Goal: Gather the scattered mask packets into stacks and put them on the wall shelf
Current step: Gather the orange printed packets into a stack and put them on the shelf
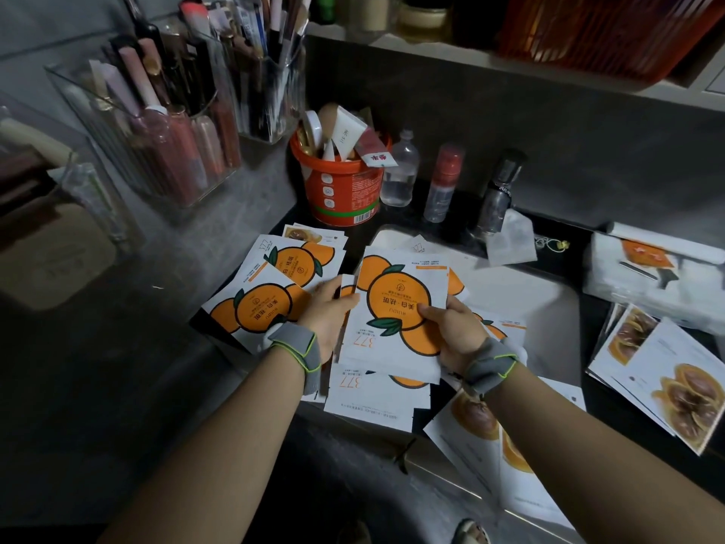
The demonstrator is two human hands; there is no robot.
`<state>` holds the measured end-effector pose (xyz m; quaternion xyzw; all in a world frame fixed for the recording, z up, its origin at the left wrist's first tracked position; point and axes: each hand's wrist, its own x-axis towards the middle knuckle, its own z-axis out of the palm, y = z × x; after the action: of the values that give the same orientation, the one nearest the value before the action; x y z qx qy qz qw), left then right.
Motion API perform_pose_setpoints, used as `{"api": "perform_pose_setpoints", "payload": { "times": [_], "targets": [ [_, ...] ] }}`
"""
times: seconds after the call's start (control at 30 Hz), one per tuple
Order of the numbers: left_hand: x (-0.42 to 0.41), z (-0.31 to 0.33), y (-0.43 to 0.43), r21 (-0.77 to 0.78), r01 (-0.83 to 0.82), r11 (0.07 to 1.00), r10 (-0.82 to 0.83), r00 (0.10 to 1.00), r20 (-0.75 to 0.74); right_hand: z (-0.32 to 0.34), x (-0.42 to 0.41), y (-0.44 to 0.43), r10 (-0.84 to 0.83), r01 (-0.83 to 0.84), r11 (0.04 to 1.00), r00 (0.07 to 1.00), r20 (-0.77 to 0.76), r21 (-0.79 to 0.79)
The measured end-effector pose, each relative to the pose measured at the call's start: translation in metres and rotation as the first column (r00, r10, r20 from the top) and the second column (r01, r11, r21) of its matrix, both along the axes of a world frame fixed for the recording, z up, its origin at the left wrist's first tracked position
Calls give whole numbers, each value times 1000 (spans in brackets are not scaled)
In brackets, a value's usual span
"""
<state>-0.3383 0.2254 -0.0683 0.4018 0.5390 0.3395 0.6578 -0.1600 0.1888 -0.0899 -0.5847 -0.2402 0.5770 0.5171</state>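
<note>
White mask packets printed with orange fruit lie scattered over a dark counter. A small stack of them [396,304] is held above the counter between both hands. My left hand [327,312] grips its left edge, and my right hand [451,327] grips its lower right side with the thumb on top. More packets lie to the left [274,280], underneath the held stack [376,394], in front at the right [490,437], and at the far right [659,371]. The wall shelf [451,53] runs across the top of the view above the counter.
An orange tub [345,190] of tubes and sachets stands behind the packets, with three small bottles [443,186] beside it. Clear organisers [164,123] full of cosmetics stand at the left. An orange basket [604,29] sits on the shelf. A white wrapped pack [651,276] lies at the right.
</note>
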Motion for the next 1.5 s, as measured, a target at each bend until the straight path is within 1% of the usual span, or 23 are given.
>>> {"api": "perform_pose_setpoints", "payload": {
  "times": [0.1,0.23,0.37,0.47,0.5,0.53,0.57,0.6,0.63,0.67,0.7,0.73,0.8,0.9,1.0,1.1,1.2,1.23,1.3,1.37,1.43,1.5],
  "targets": [
    [-1,3,2,10,-3,1000,2,999,38,8,-1,5,51,-51,998,999,-1,33],
    [1,11,5,52,-48,997,44,996,83,12,-3,8,150,-156,985,986,72,80],
    [-2,11,3,117,29,993,-30,1000,8,9,-9,8,218,-234,961,969,114,149],
    [-10,6,0,117,14,993,-16,1000,16,-1,-15,11,218,-243,957,963,161,157],
    [-14,3,0,137,-4,991,8,1000,-27,-5,-18,12,214,-236,962,964,156,138],
    [-20,1,1,163,-31,986,52,991,-122,-8,-22,13,216,-234,965,965,151,115],
    [-30,-5,4,199,-60,978,113,958,-265,-12,-25,14,212,-226,971,966,148,80],
    [-37,-10,7,254,-82,964,185,889,-418,-14,-26,14,211,-221,974,965,154,48],
    [-50,-18,10,292,-102,951,258,784,-565,-17,-30,16,214,-220,975,966,146,30],
    [-63,-25,11,296,-122,947,301,659,-689,-19,-32,16,207,-211,977,969,132,19],
    [-71,-30,13,278,-147,949,312,556,-771,-20,-31,15,196,-198,980,974,113,13],
    [-80,-39,16,239,-185,953,301,515,-803,-22,-30,16,191,-192,981,975,112,-5],
    [-90,-45,14,179,-261,949,295,524,-799,-25,-34,16,193,-190,981,971,143,-35],
    [-84,-29,6,123,-327,937,311,620,-720,-28,-34,18,218,-213,976,954,205,-46],
    [-80,-25,9,59,-402,914,352,711,-609,-31,-35,19,210,-204,978,954,214,-50],
    [-80,-26,16,46,-458,888,396,709,-583,-37,-33,22,167,-156,986,955,246,-66],
    [-80,-22,19,-3,-476,880,389,722,-572,-40,-30,23,145,-128,988,958,246,-85],
    [-79,-21,20,-5,-470,883,381,722,-578,-39,-30,23,133,-115,990,961,242,-86],
    [-77,-17,22,40,-440,897,364,684,-632,-37,-30,22,122,-105,991,961,248,-82],
    [-75,-19,27,47,-373,927,312,692,-652,-36,-31,21,119,-103,992,958,259,-78],
    [-71,-21,28,96,-200,975,205,647,-734,-37,-30,22,126,-104,990,959,253,-95],
    [-67,-23,29,175,37,984,129,529,-839,-36,-30,22,134,-109,988,960,248,-109]
  ]
}}
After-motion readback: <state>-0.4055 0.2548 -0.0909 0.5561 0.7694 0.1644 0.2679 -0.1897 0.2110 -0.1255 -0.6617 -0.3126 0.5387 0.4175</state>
